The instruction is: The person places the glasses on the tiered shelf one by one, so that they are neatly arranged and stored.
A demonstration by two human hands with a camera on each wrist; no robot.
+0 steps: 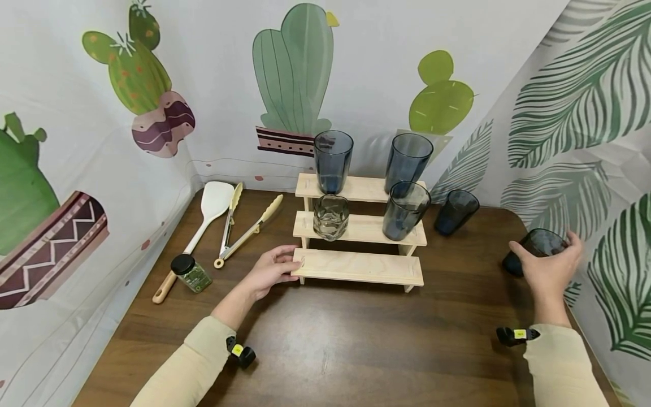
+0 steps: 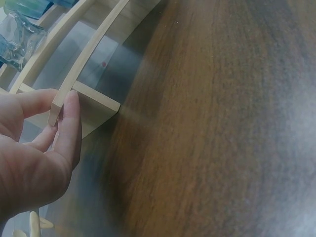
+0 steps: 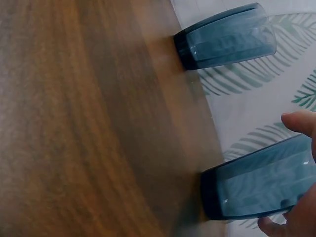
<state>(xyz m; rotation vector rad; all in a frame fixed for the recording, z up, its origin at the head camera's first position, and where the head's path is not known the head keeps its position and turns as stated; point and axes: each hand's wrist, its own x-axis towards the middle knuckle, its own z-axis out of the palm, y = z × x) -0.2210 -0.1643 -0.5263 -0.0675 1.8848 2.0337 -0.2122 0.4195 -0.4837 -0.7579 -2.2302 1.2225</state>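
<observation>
Two bare hands working at a dark brown wood-grain table (image 1: 346, 350). Left hand (image 1: 272, 270): pinches the left end of the lowest, nearest shelf of a pale wooden three-tier stand (image 1: 358, 264), thumb and fingers on opposite faces of the board. Right hand (image 1: 551, 268): spread about the upper part of a tapered blue-grey glass tumbler (image 3: 256, 182) by the table's right edge, thumb to one side and fingers to the other; from here I cannot tell whether they press on the glass. On the top, farthest shelf, a tall blue-grey tumbler (image 1: 333, 164) at left and its like (image 1: 408, 164) at right. Middle shelf: a short, dimpled smoky-glass cup (image 1: 330, 217) at left, a tall grey-blue tumbler (image 1: 404, 217) at right. Just right of the stand, on the table, a dark blue-grey tumbler (image 1: 456, 212). Far left: a white spatula (image 1: 216, 198) with a wooden handle end, and cream-tipped metal tongs (image 1: 251, 232) lying spread. Nearer, beside the spatula's handle: a black-lidded clear jar (image 1: 193, 275) with green contents.
</observation>
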